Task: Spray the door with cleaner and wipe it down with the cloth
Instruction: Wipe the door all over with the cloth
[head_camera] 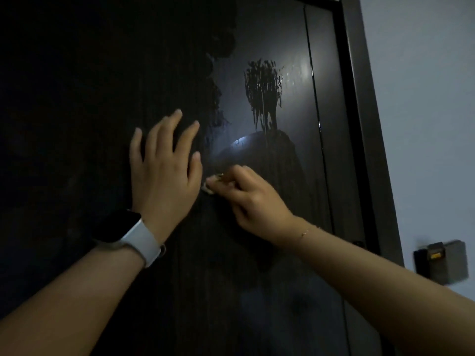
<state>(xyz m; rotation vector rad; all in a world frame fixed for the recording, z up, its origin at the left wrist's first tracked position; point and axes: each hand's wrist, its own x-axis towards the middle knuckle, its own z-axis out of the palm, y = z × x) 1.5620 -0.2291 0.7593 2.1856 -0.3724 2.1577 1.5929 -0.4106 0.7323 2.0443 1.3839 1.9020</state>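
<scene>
A dark glossy door [277, 42] fills most of the view. A wet patch of cleaner [263, 91] runs down it in streaks at the upper middle. My left hand [164, 165] lies flat on the door with its fingers spread and holds nothing. Just to its right, my right hand [246, 199] is pressed to the door with bent fingers pinching a small pale thing [209, 187], perhaps a bit of the cloth; most of it is hidden. No spray bottle is in view.
The dark door frame [365, 124] runs down the right side, with a pale wall [424, 98] beyond it. A small dark box [442, 260] is mounted on that wall at lower right. A white-strapped watch [133, 237] is on my left wrist.
</scene>
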